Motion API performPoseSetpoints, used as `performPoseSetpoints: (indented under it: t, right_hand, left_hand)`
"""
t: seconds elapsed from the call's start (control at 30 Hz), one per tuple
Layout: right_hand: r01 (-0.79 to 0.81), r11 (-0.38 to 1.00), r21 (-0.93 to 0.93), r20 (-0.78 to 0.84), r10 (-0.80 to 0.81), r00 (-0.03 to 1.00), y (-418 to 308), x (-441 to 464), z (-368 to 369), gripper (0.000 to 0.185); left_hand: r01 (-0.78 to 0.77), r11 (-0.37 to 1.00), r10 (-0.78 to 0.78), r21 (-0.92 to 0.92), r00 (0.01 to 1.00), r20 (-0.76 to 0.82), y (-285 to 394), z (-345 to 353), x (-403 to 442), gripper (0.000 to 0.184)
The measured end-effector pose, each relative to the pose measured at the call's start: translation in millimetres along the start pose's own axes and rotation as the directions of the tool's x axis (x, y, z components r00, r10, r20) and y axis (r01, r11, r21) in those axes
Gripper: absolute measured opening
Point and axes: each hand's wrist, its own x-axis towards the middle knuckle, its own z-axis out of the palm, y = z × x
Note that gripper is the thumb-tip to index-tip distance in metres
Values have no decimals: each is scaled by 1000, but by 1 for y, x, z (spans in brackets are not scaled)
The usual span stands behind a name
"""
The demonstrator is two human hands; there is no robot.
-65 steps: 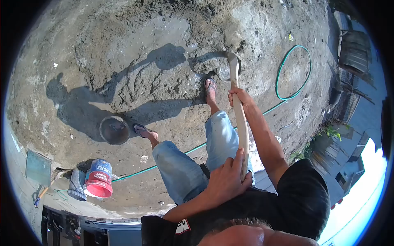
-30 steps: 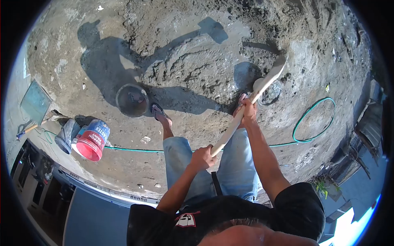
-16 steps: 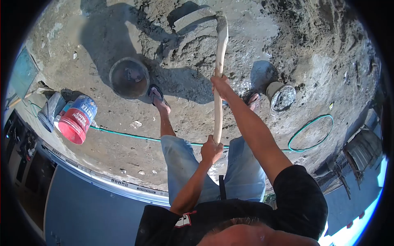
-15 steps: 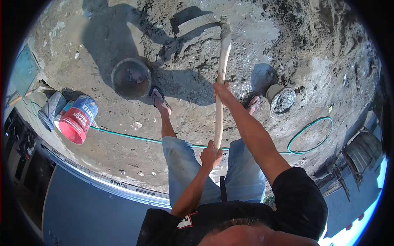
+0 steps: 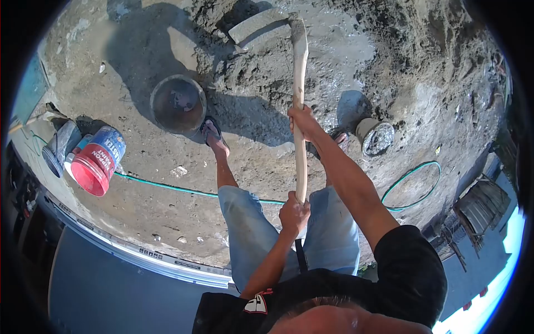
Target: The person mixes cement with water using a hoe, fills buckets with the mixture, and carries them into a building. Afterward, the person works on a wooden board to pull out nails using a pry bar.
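A hoe (image 5: pixel 300 83) with a long pale wooden handle stretches away from my body. My left hand (image 5: pixel 295 212) is wrapped around the handle's near end, in front of my jeans. Farther up, my right hand (image 5: pixel 303 121) grips the middle of the same handle. The hoe's curved, mortar-coated blade (image 5: pixel 258 26) is at the far end, over a mound of wet grey mortar (image 5: pixel 256 69). Whether its edge is sunk in the mix cannot be made out.
A dark round tub (image 5: pixel 178 106) stands by my left foot. Beside my right foot is a small bucket (image 5: pixel 375 136) with grey contents. Red and blue paint buckets (image 5: pixel 99 161) lie at left. A green hose (image 5: pixel 167 186) crosses the ground behind my feet.
The hoe's blade has shifted slightly left and farther away, while the handle's near end has swung a little right with my left hand. The whole view has also shifted slightly.
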Motion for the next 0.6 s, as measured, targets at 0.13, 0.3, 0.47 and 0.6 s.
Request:
performPoseSetpoints:
  t: [0.13, 0.3, 0.47, 0.6]
  right_hand:
    - [-28, 993, -116, 9, 30, 1000, 17, 18, 6, 32]
    - [-311, 948, 71, -29, 314, 949, 109, -71, -16, 25]
    - [-142, 977, 158, -238, 178, 955, 119, -111, -65, 22]
    - [-30, 939, 342, -305, 141, 942, 41, -66, -108, 12]
  left_hand:
    - [29, 998, -27, -61, 999, 18, 5, 16, 7, 40]
    - [70, 988, -95, 141, 980, 178, -41, 6, -99, 42]
    - [-84, 987, 44, 137, 961, 272, -41, -6, -131, 41]
    - [-246, 925, 183, 291, 956, 229, 8, -10, -39, 41]
